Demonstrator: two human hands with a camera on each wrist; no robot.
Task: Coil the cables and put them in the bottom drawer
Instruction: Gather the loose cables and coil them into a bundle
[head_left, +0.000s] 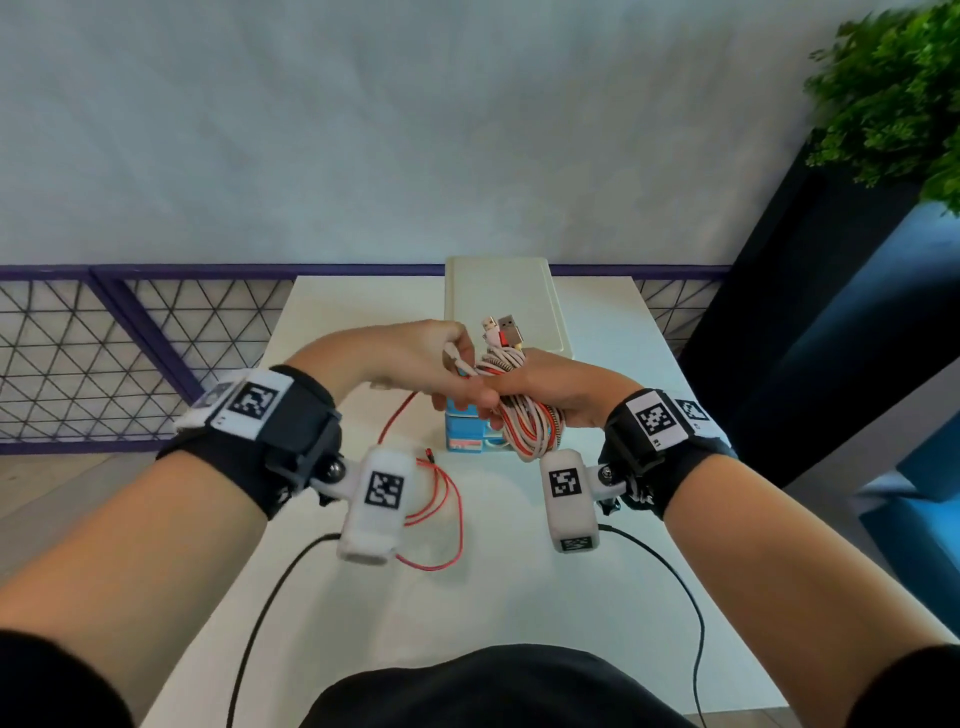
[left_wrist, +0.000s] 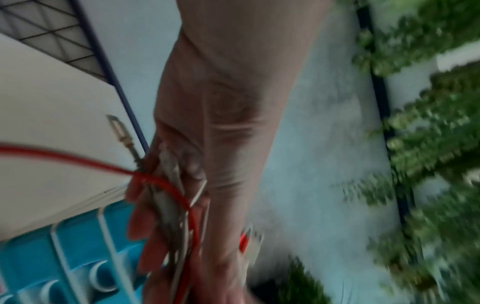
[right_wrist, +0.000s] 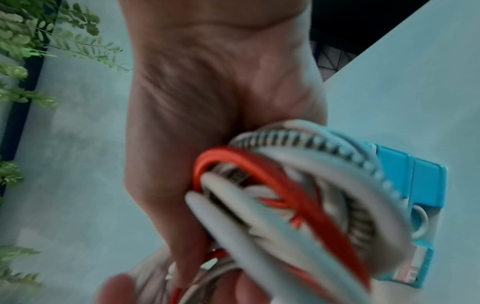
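Note:
A coiled bundle of white, red and braided cables (head_left: 530, 428) hangs in front of the small drawer unit (head_left: 501, 296). My right hand (head_left: 550, 387) grips the bundle round its upper part, and two USB plugs (head_left: 501, 330) stick up above it. My left hand (head_left: 441, 364) holds strands at the top of the same bundle, fingers curled round them (left_wrist: 166, 205). A thin red cable (head_left: 444, 499) trails from the hands down onto the white table in loose loops. In the right wrist view the coil (right_wrist: 298, 195) fills the lower right, with the blue drawers (right_wrist: 415, 174) behind it.
The drawer unit's blue fronts (head_left: 465, 434) are shut and face me on the white table (head_left: 519, 597). Black camera leads (head_left: 270, 597) run over the near table. A purple mesh railing (head_left: 130, 338) stands at left, and a green plant (head_left: 893, 98) on a dark partition at right.

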